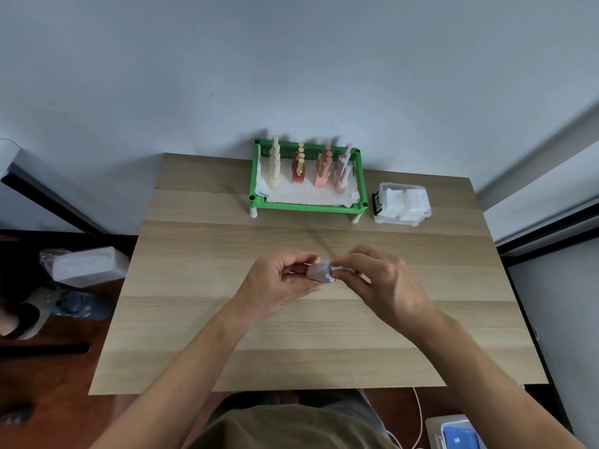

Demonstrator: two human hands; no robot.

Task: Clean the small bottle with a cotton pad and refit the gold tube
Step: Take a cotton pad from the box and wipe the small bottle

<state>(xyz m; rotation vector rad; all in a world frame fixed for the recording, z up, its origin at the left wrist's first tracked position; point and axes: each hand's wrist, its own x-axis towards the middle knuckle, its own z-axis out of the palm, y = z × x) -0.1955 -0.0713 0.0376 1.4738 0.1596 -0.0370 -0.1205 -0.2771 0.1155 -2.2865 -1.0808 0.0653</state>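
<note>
1. A pale wooden table (227, 319) stands against a plain blue-grey wall.
2. Above the table's middle, a small mauve bottle (320, 271) is held in the air between both hands.
3. The left hand (278, 283) pinches its left end, fingers curled.
4. The right hand (382, 280) grips the right side; something pale, perhaps a cotton pad, shows under its fingers.
5. At the far edge sits a green tray (308, 205) of upright bottles, with a clear box of white pads (402, 204) just right of it.

Bare forearms, no sleeves or jewellery in view; olive-brown top (291, 429) below.
</note>
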